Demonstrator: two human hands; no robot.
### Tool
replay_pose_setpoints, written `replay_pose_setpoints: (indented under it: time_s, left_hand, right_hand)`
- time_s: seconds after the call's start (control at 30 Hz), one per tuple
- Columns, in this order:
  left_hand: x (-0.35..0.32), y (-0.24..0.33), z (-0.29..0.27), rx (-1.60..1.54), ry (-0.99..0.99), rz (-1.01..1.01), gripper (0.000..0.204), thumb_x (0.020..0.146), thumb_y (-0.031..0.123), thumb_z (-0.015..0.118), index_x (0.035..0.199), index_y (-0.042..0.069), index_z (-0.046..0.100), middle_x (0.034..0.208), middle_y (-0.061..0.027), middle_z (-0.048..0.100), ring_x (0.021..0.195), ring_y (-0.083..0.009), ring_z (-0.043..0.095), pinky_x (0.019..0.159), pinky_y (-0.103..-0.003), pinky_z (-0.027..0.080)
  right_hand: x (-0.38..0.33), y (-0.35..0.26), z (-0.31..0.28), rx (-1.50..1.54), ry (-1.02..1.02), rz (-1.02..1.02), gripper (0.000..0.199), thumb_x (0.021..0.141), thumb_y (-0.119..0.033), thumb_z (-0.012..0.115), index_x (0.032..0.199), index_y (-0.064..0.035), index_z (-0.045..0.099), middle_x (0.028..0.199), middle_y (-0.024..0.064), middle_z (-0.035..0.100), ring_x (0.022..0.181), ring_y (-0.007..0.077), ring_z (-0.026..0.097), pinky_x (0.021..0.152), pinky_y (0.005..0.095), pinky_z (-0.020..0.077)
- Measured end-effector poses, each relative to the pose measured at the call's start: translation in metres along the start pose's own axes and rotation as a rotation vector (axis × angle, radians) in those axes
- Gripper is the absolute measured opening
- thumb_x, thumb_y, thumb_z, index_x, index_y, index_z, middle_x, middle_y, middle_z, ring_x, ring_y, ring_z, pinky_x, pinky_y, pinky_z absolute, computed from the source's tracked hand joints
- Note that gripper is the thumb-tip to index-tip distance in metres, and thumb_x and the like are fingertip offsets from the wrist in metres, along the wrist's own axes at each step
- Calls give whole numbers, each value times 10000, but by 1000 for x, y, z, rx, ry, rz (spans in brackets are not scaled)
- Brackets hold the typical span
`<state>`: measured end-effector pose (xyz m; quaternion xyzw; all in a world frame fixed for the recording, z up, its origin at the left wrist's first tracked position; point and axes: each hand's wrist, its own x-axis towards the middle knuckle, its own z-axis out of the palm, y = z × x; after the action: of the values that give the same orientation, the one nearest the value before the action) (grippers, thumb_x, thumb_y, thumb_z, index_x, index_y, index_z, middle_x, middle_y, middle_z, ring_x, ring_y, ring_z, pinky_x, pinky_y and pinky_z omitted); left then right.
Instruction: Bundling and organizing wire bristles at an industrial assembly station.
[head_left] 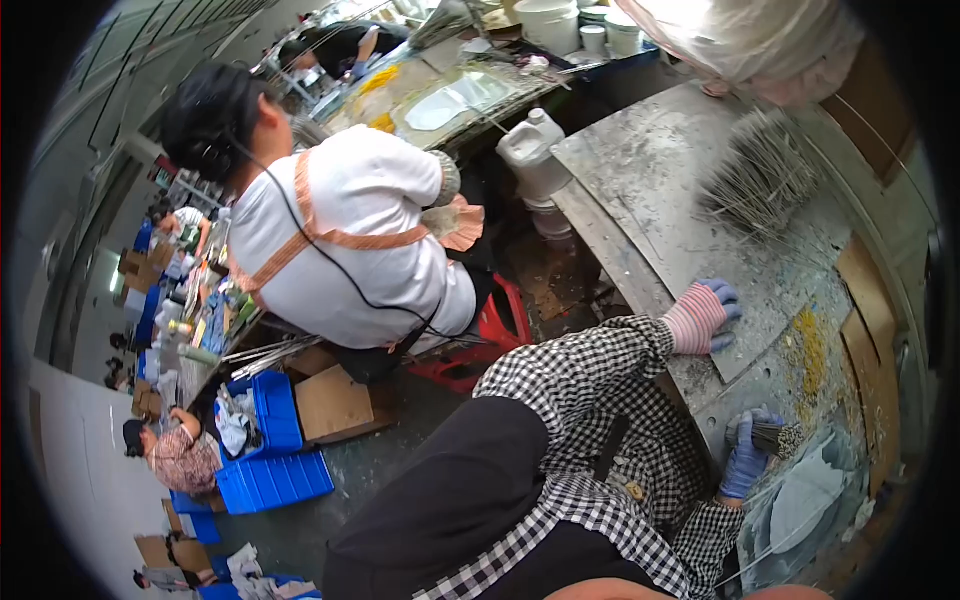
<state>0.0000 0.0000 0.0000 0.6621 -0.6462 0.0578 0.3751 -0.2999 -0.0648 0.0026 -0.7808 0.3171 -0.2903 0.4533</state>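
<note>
An open stretch of grey board [690,240] is left between the left hand [703,318] and a heap of thin rods [762,178], by which the way beyond is blocked.

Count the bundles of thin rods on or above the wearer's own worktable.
2: a large loose bundle lying beyond the left hand, and a small bundle held in the right hand. More could be hidden.
</note>
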Motion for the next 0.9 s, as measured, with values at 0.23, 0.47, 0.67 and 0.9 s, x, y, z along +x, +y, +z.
replay_pose_setpoints:
  time_s: [0.23, 0.47, 0.67, 0.9]
  left_hand:
    - [-8, -8, 6, -9, 63, 32, 486, 763, 396, 761, 1122, 95, 632, 1169, -150, 601, 1114, -357, 561, 952, -504, 466]
    - [-7, -7, 3, -36, 41, -2, 480, 774, 403, 760, 1120, 91, 642, 1188, -143, 601, 1145, -359, 563, 987, -494, 459]
    - [-2, -4, 0, 0, -9, -28, 493, 738, 420, 776, 1080, 96, 631, 1167, -124, 581, 1127, -341, 545, 967, -481, 445]
    - [-4, -5, 1, 6, -21, -55, 556, 729, 451, 783, 1121, 87, 630, 1218, -133, 566, 1169, -340, 530, 1008, -488, 423]
  right_hand:
    - [-2, 7, 13, 150, 84, 47, 176, 983, -118, 670, 1128, -42, 603, 1043, 45, 597, 1075, 194, 567, 1099, 361, 397]
    - [3, 12, 2, 308, 0, 272, 358, 979, -132, 714, 1285, -28, 559, 1212, 51, 628, 1132, 150, 580, 1025, 325, 469]
    - [-5, -6, 4, 252, 78, 219, 307, 992, -122, 697, 1252, -38, 557, 1167, 36, 598, 1082, 136, 571, 1006, 321, 471]
    - [-7, -16, 10, 35, 149, 64, 139, 1022, -126, 645, 1082, -32, 562, 1115, 59, 564, 1071, 193, 541, 1079, 381, 393]
